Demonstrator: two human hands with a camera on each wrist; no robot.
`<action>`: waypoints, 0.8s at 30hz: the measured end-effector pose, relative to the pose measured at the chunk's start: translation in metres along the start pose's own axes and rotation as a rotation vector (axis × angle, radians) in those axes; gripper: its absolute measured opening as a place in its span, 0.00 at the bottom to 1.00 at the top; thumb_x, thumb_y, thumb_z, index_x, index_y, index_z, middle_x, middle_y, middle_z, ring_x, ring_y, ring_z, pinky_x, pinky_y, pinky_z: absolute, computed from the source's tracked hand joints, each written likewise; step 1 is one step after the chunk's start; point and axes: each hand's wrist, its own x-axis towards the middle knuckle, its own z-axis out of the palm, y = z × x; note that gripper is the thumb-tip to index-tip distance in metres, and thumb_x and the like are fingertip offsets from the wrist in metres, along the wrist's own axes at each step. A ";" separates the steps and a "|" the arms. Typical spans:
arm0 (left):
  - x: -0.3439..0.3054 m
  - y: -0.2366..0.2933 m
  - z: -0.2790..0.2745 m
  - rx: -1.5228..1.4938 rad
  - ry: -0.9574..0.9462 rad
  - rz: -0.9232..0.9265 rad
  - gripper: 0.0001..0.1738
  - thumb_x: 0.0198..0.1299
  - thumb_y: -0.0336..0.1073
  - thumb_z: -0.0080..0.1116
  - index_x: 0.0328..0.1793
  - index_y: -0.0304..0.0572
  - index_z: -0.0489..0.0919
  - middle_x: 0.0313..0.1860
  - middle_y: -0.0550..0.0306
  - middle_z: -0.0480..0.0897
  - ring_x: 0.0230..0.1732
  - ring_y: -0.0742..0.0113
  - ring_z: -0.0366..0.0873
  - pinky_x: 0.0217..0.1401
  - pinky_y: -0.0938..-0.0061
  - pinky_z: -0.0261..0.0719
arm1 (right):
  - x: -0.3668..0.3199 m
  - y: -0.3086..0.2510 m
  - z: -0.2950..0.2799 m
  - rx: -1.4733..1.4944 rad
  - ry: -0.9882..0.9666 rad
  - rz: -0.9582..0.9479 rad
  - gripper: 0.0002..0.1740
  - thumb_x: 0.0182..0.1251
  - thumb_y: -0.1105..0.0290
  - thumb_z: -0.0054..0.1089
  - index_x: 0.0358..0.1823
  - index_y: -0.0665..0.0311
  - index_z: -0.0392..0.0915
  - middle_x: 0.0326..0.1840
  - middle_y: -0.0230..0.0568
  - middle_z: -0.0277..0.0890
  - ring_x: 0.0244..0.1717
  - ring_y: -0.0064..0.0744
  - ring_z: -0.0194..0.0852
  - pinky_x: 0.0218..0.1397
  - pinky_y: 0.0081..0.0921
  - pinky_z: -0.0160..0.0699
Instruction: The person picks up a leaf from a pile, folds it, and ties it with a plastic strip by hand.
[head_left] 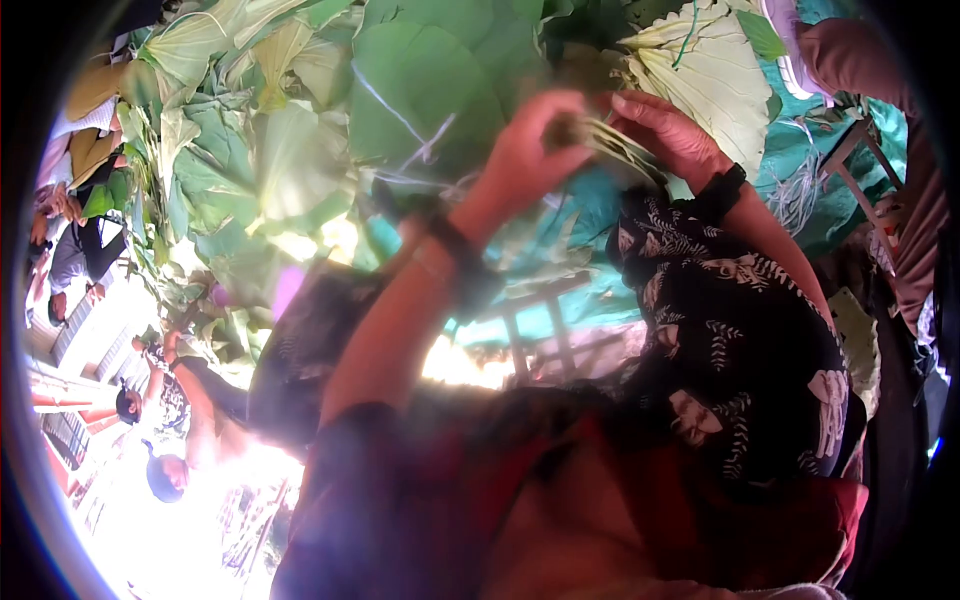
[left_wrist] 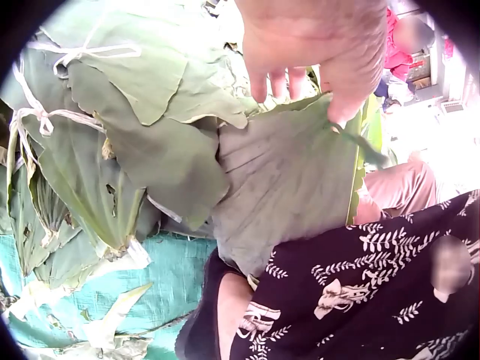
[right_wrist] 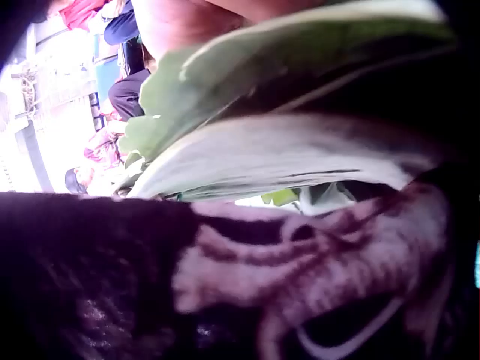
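Observation:
My left hand (head_left: 530, 150) curls its thumb and fingers at the near end of a folded bundle of large green leaves (left_wrist: 289, 180). In the left wrist view its thumb and fingertips lie at the bundle's top edge, with a thin dark green strip (left_wrist: 364, 144) by the thumb. My right hand (head_left: 668, 135) grips the bundle from the other side, close to the left hand. The right wrist view has a green leaf (right_wrist: 225, 82) with a scalloped edge right below that hand. Between the hands, the pale leaf folds are partly blurred.
Large leaves (head_left: 420, 80) are heaped in front, some tied with white string (left_wrist: 45, 116). A turquoise sheet (left_wrist: 176, 277) lies beneath them. Patterned dark cloth (head_left: 730, 330) covers my knee. Other people sit at the left, and a wooden stool (head_left: 870, 175) stands at the right.

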 end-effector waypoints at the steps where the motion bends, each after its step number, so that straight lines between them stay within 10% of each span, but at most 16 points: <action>1: 0.002 0.013 0.001 -0.148 -0.087 -0.114 0.21 0.58 0.31 0.66 0.58 0.42 0.76 0.53 0.55 0.80 0.55 0.68 0.77 0.60 0.72 0.76 | 0.005 -0.002 -0.003 0.112 -0.036 0.012 0.15 0.66 0.58 0.68 0.46 0.60 0.79 0.40 0.32 0.79 0.37 0.23 0.75 0.45 0.21 0.75; 18: 0.003 0.149 -0.051 0.050 -0.256 -0.005 0.18 0.62 0.26 0.63 0.59 0.37 0.79 0.48 0.60 0.84 0.49 0.74 0.79 0.57 0.78 0.76 | 0.013 -0.139 -0.072 0.285 0.314 -0.540 0.06 0.72 0.73 0.59 0.44 0.69 0.77 0.36 0.37 0.79 0.36 0.28 0.78 0.39 0.21 0.80; 20: -0.001 0.171 -0.063 -0.142 -0.173 -0.151 0.18 0.64 0.25 0.61 0.61 0.36 0.78 0.50 0.60 0.84 0.51 0.75 0.79 0.58 0.78 0.76 | 0.007 -0.145 -0.072 0.237 0.460 -0.496 0.09 0.74 0.70 0.57 0.47 0.68 0.77 0.43 0.39 0.82 0.41 0.28 0.81 0.45 0.20 0.82; 21: -0.001 0.178 -0.072 -0.258 -0.102 -0.132 0.18 0.65 0.25 0.61 0.61 0.35 0.78 0.51 0.60 0.84 0.51 0.75 0.79 0.58 0.78 0.76 | 0.004 -0.137 -0.080 -0.268 0.471 -0.540 0.13 0.75 0.65 0.56 0.49 0.68 0.78 0.47 0.37 0.84 0.44 0.27 0.83 0.50 0.22 0.82; 24: -0.009 0.201 -0.108 -0.375 0.057 -0.167 0.15 0.67 0.27 0.60 0.59 0.34 0.78 0.49 0.62 0.82 0.49 0.78 0.78 0.54 0.79 0.76 | -0.005 -0.130 -0.075 -0.068 0.356 -0.307 0.17 0.72 0.61 0.60 0.49 0.69 0.79 0.44 0.41 0.84 0.45 0.35 0.84 0.51 0.29 0.83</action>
